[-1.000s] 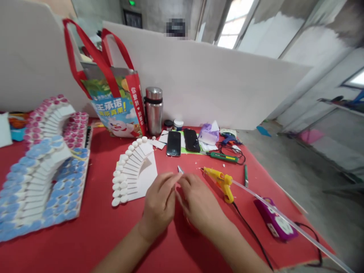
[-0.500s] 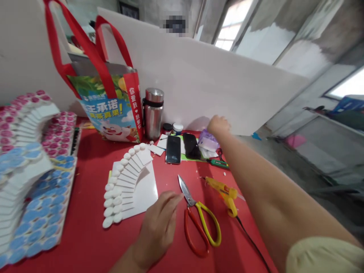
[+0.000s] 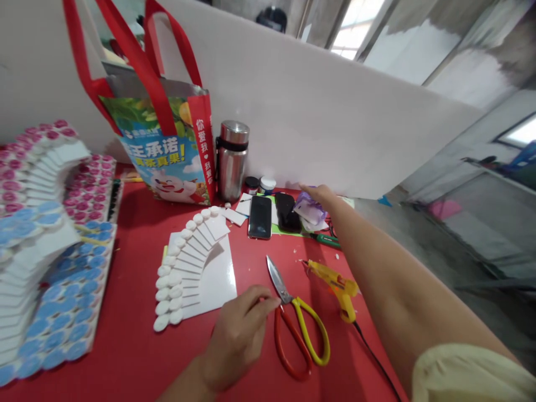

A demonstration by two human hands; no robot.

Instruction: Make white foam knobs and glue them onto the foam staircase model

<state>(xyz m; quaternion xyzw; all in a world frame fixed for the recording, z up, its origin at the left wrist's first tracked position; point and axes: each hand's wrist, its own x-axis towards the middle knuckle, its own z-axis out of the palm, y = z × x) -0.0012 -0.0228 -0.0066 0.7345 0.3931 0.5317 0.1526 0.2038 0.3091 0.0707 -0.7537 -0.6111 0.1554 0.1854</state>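
Observation:
My left hand (image 3: 240,335) hovers over the red table at the front, left of the scissors (image 3: 285,293) with red and yellow handles. Its fingers are curled and the tips pinched together; anything between them is too small to make out. Stretched to the back of the table, my right hand (image 3: 323,196) is at a purple plastic packet (image 3: 309,207) with white showing at its front. Most of that hand's fingers are hidden, so its grip does not show. Left of my left hand, a curved white piece with white discs (image 3: 186,259) rests on a white board (image 3: 224,279).
A yellow glue gun (image 3: 335,282) with a black cord lies under my right forearm. Further back are a green-handled tool (image 3: 326,240), two dark phones (image 3: 260,216), small jars (image 3: 267,184), a steel flask (image 3: 233,162) and a shopping bag (image 3: 167,151). Blue-topped pieces (image 3: 69,312) fill the left.
My right hand has come down from above the purple packet to it. The left hand keeps its pinch with little movement. The whole view has shifted slightly.

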